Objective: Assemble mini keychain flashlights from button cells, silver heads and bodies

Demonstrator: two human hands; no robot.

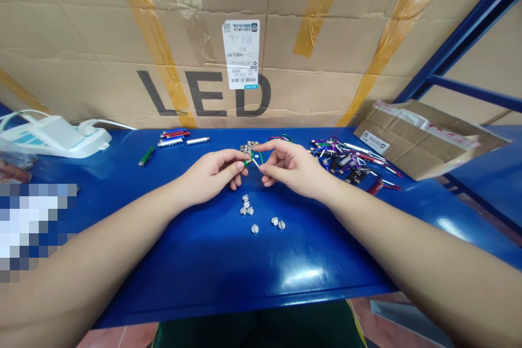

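Note:
My left hand pinches a small green metal penlight between thumb and fingertips. My right hand meets it from the other side, with thumb and forefinger closed on a thin silver piece at the penlight's end. A green wire loop shows there, but its attachment is hidden by my fingers. A heap of silver slotted screw caps lies just behind my hands. Several loose caps sit in front of them on the blue table.
A tangled pile of penlights with coloured carabiner clips lies to the right, and several loose penlights lie to the left. A white device with cables stands far left. A flattened cardboard parcel rests at right, against a large "LED" carton.

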